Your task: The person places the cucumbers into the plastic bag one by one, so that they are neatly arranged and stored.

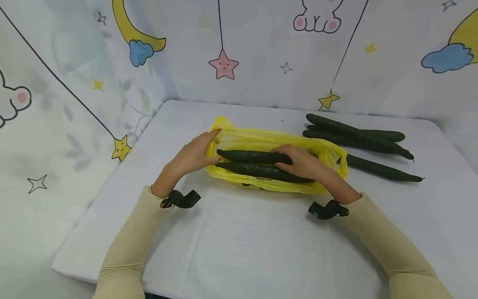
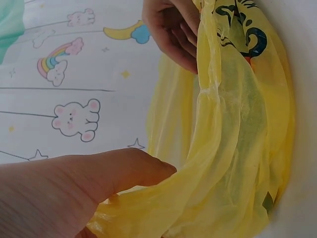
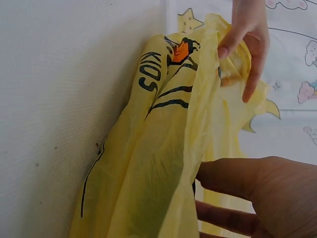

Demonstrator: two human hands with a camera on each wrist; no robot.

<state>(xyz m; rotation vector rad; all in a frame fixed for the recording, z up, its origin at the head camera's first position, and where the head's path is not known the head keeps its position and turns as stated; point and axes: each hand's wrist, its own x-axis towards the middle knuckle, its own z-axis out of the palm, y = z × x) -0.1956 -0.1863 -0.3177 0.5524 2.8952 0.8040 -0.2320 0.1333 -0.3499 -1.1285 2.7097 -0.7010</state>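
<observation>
A yellow plastic bag (image 1: 261, 139) lies on its side across the table, its mouth spread wide. Inside it show two long dark green cucumbers, an upper cucumber (image 1: 246, 156) and a lower cucumber (image 1: 257, 170), side by side. At the bag's left end my left hand (image 1: 196, 151) holds the rim, thumb on the near side and fingers at the far side. My right hand (image 1: 298, 162) reaches into the mouth and grips the upper cucumber near its right end. In the right wrist view, the bag wall (image 3: 148, 163) hides the cucumbers and some fingertips.
Several more cucumbers (image 1: 351, 131) lie in a pile at the back right of the white table (image 1: 261, 241). A single cucumber (image 1: 384, 168) lies in front of them, its left end behind the bag. A printed cloth wall (image 1: 254, 91) stands behind.
</observation>
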